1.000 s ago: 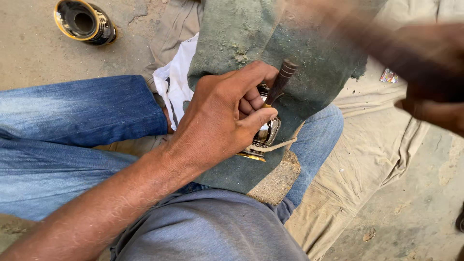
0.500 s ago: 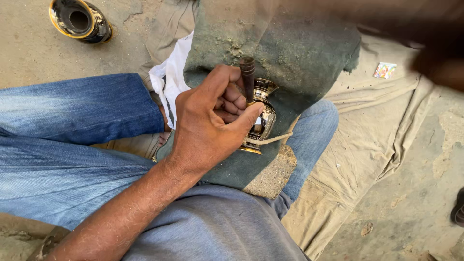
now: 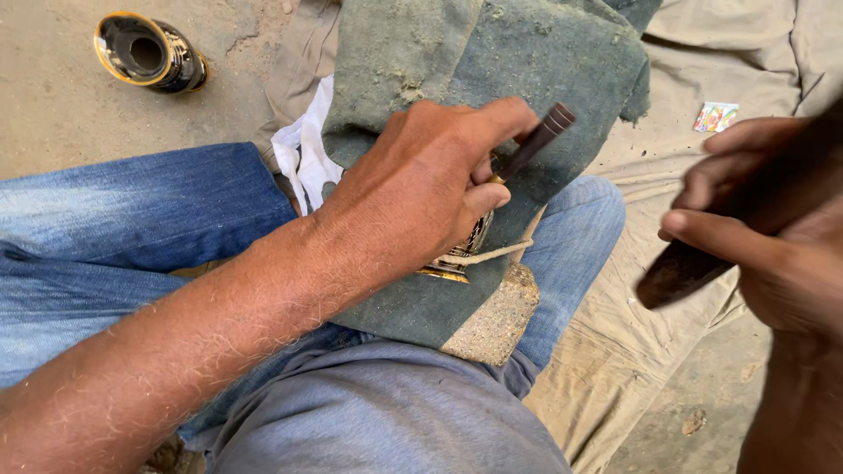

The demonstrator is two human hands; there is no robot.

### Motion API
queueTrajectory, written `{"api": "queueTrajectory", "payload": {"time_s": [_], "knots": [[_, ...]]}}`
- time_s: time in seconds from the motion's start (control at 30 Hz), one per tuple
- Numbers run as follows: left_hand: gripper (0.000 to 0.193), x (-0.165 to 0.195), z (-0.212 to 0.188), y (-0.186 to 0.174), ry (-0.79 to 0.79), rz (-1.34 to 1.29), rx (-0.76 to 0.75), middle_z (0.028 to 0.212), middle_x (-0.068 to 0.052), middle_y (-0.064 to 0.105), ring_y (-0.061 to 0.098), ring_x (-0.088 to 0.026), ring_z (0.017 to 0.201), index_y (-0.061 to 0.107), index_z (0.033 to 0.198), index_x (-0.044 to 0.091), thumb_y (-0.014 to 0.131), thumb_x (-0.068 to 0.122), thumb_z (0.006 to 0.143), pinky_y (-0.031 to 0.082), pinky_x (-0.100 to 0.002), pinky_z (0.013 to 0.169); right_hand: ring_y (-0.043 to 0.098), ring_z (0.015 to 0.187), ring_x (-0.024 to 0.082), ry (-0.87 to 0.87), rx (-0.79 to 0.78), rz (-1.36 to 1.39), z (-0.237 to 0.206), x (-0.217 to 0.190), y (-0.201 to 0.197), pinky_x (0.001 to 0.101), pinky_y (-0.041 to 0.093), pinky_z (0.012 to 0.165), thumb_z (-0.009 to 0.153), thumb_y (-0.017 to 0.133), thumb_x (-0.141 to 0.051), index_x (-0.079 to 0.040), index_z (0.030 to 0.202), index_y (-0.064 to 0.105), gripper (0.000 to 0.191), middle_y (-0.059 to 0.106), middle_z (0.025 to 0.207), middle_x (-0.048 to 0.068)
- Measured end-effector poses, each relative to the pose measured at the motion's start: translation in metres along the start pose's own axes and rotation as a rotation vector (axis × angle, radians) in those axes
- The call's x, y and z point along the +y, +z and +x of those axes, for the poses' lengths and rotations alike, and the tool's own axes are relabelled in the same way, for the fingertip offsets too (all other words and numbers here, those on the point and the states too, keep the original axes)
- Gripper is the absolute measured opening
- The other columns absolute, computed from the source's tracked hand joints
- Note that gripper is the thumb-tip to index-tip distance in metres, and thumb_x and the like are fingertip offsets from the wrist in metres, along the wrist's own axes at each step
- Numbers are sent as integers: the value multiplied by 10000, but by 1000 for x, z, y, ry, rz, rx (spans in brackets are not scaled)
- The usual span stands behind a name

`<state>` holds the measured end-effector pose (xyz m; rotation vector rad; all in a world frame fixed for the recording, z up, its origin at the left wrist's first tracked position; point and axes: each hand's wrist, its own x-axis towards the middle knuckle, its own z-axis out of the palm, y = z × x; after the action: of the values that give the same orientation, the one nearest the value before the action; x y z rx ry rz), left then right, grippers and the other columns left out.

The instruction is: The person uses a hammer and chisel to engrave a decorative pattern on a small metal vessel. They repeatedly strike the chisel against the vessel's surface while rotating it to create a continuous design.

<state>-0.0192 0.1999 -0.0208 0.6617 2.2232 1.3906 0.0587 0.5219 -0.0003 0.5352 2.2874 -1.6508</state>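
Observation:
My left hand (image 3: 421,189) rests on my lap and grips a small engraved brass vessel (image 3: 457,254) together with a dark chisel-like tool (image 3: 537,140) that sticks up past my thumb. The vessel lies on a dusty green cloth (image 3: 492,61) spread over my knee; most of it is hidden under my fingers. My right hand (image 3: 755,219) hovers at the right edge, its fingers closed around a dark wooden striker (image 3: 680,272) whose end points toward the vessel. The two hands are apart.
A second black and gold vessel (image 3: 145,54) lies on its side on the sandy ground at top left. A white rag (image 3: 303,154) shows beside the green cloth. Beige sheeting (image 3: 632,351) covers the ground at right, with a small colourful wrapper (image 3: 716,116) on it.
My right hand has come down from the top right into clear view at the right edge with the striker. The left hand has tilted the chisel to the right and stayed on the vessel.

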Motion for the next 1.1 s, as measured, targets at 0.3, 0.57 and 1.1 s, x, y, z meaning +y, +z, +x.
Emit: {"api": "queueTrajectory", "payload": {"time_s": [0.3,0.57,1.1], "knots": [[407,5,0,4,52,18,29,893,-130,745,753,-309,844,637,1234,85,790,63,857,574,-441,717,691,811,159,102,-3,-257,3,2,9,330,635,803,740,719,186,-32,1203,596,526,662,848,75],[392,-2,11,-3,181,107,-41,918,-160,749,725,-378,923,675,1164,71,801,52,793,554,-486,761,650,829,114,135,28,-322,-23,19,27,283,566,778,754,723,155,-6,1191,648,472,676,884,43],[393,4,44,-12,456,123,-520,935,-107,776,744,-330,874,735,1105,126,764,18,728,567,-465,693,658,750,166,93,482,-160,-117,84,97,318,563,669,850,755,135,18,1009,654,222,672,871,75]]}}
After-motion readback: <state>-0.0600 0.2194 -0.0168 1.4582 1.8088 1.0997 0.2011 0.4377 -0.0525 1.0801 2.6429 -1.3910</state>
